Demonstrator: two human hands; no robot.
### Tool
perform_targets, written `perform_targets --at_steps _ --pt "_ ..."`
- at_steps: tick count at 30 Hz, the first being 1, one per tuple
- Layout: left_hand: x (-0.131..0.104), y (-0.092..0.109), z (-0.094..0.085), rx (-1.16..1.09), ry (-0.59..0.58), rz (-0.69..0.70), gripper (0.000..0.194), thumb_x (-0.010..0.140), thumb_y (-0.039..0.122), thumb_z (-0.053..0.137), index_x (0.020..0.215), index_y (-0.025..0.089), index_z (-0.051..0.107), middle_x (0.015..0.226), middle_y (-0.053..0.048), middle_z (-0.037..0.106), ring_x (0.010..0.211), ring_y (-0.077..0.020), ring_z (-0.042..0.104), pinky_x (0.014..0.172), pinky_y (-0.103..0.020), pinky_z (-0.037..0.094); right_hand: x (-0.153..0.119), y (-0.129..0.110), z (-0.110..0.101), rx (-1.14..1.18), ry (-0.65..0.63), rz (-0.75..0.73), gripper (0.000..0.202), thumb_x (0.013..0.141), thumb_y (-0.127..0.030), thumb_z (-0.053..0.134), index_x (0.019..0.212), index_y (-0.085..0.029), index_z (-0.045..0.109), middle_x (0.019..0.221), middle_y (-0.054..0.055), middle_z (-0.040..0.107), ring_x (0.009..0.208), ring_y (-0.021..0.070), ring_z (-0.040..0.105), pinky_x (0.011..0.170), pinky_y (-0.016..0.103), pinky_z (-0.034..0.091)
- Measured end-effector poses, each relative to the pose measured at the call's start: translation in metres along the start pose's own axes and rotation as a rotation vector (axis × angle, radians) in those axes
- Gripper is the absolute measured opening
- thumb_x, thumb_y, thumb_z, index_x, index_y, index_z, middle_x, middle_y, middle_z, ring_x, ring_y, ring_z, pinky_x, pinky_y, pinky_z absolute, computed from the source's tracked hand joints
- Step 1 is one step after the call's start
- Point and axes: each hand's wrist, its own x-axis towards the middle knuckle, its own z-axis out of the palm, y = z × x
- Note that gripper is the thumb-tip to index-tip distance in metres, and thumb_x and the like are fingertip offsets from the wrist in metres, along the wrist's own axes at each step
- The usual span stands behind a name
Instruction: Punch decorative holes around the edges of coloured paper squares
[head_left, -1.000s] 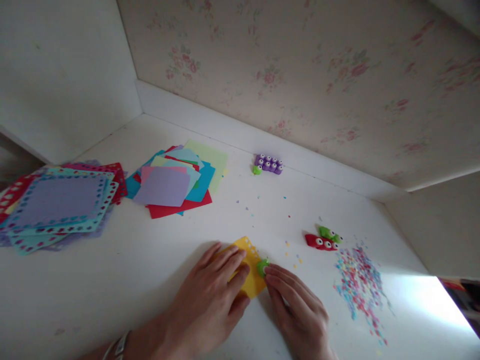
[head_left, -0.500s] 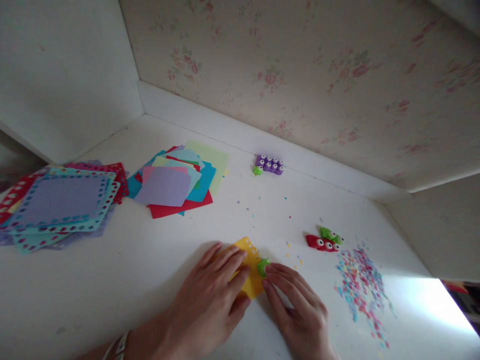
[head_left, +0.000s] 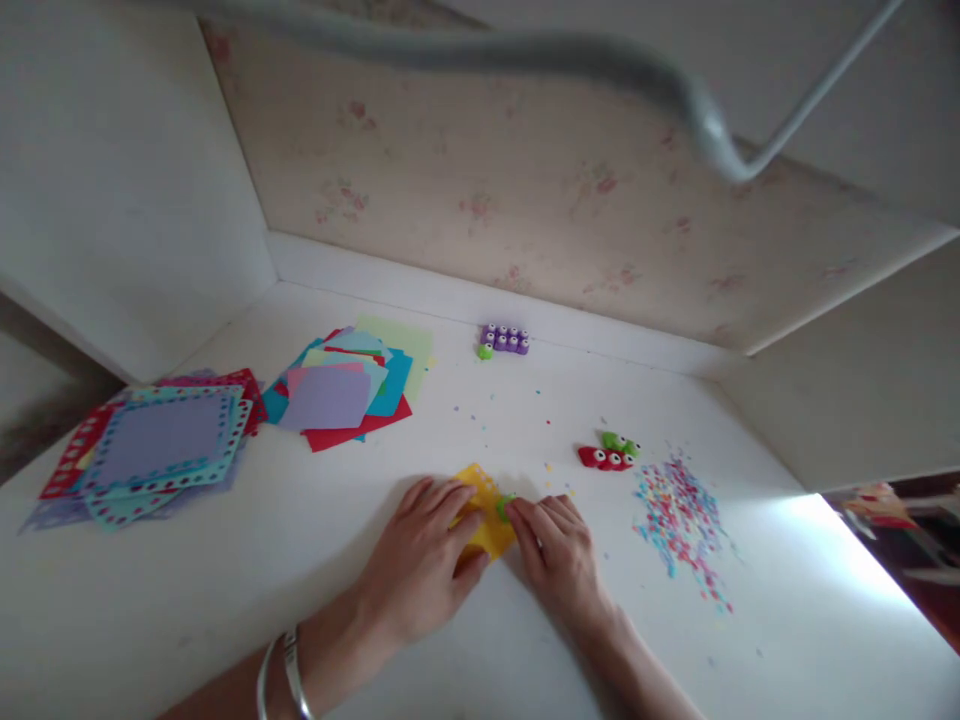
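A square of yellow paper point(head_left: 493, 538) lies on the white surface, with small holes along its upper right edge. My left hand point(head_left: 420, 550) rests flat across its left part, fingers stretched out. At the paper's right edge sits a small green paper punch point(head_left: 503, 507), partly covered by fingers. My right hand point(head_left: 559, 550) pinches this punch between thumb and fingers. Farther right, a red punch with eyes point(head_left: 604, 459) lies against green ones point(head_left: 619, 442).
Punched, patterned sheets point(head_left: 161, 440) are stacked at the left. Beside them is a pile of plain coloured paper point(head_left: 326, 395). Purple punches point(head_left: 505, 340) and a green one point(head_left: 485, 352) stand near the wall. Confetti point(head_left: 682, 520) is heaped at right. A grey metal rod point(head_left: 525, 50) crosses overhead.
The view has pulled back and tilted up, bringing the metal rod into sight. My left hand stays on the yellow paper, and my right hand keeps its grip on the green punch at the edge.
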Motion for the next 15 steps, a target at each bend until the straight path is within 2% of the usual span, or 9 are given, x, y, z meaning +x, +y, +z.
perform_targets --at_steps 4,7,11,15 --pt "-0.001 0.000 -0.002 0.031 0.001 0.023 0.027 0.087 0.030 0.065 0.114 0.025 0.065 0.130 -0.008 0.062 0.125 -0.0281 0.053 0.111 -0.054 0.034 -0.010 -0.003 -0.001 -0.014 0.059 -0.009 0.014 0.095 -0.020 0.058 0.107 -0.019 0.065 0.085 0.006 0.072 0.082 0.0194 0.068 0.074 0.032 0.053" --pt "-0.001 -0.001 -0.002 0.042 -0.014 0.023 0.027 0.086 0.029 0.066 0.113 0.025 0.067 0.131 -0.008 0.063 0.125 -0.0281 0.054 0.111 -0.054 0.034 -0.013 0.004 -0.007 -0.031 0.128 0.068 0.012 0.095 -0.020 0.057 0.102 -0.022 0.066 0.090 0.006 0.073 0.086 0.0198 0.070 0.077 0.033 0.057" --pt "0.001 -0.002 -0.003 0.027 -0.018 0.039 0.029 0.087 0.026 0.062 0.116 0.026 0.066 0.131 -0.006 0.064 0.124 -0.0273 0.054 0.110 -0.054 0.034 -0.018 0.026 -0.021 -0.013 0.166 0.257 0.018 0.096 -0.025 0.052 0.110 -0.022 0.064 0.106 0.009 0.072 0.088 0.0191 0.071 0.068 0.029 0.061" --pt "0.000 -0.003 -0.001 0.057 -0.030 0.061 0.032 0.089 0.023 0.059 0.121 0.027 0.065 0.136 -0.005 0.061 0.128 -0.0277 0.051 0.111 -0.054 0.033 -0.025 0.044 -0.035 -0.014 0.088 0.292 0.020 0.096 -0.027 0.054 0.111 -0.023 0.067 0.106 0.008 0.074 0.087 0.0200 0.073 0.055 0.025 0.060"
